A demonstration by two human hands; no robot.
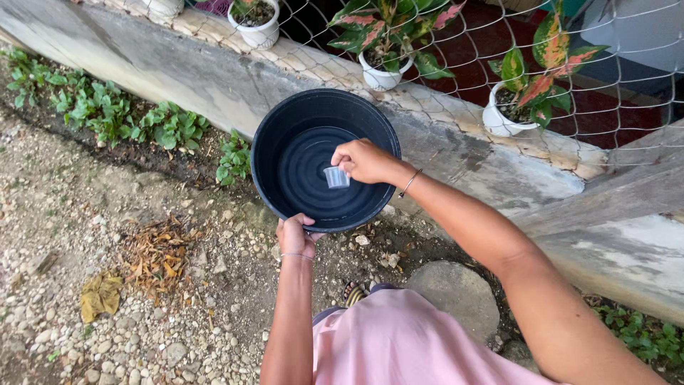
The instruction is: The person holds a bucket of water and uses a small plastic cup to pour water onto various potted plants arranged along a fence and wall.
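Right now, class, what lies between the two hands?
In the head view, only the black basin's dark bottom and near rim lie between the left hand and right hand, which holds a small clear cup.

Left hand [296, 237] closed in rim grip; right hand [362, 160] pinching, arm extended forward.

view: one, worn on your head | facing: steeply down and forward, over your own arms | range: close, at arm's length to the black basin [324, 160] | backdrop: gravel ground [85, 214], low concrete wall [214, 78], wire fence [627, 43]
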